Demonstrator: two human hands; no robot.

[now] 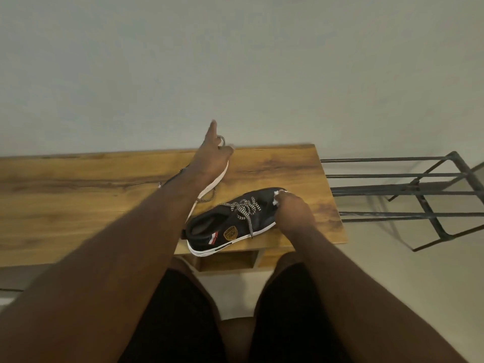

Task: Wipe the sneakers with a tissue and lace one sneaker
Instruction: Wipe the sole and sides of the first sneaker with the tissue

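Sat at a wooden table (78, 205). Right hand (293, 208) down on the toe of the near sneaker (230, 229), fingers curled round a white tissue (276, 199), bits of it showing just past the fingertips. Sneaker black, white-soled, laced in checkered lace (243, 209), lying near the table's front edge, heel toward the body. Left hand (213, 155) raised over the far sneaker (212, 184), one finger straight up, a loop of lace (222, 140) hooked by the other fingers; grip blurred. Far sneaker mostly hidden under the left wrist. Metal rack (419, 192) beyond the right fingers, off the table.
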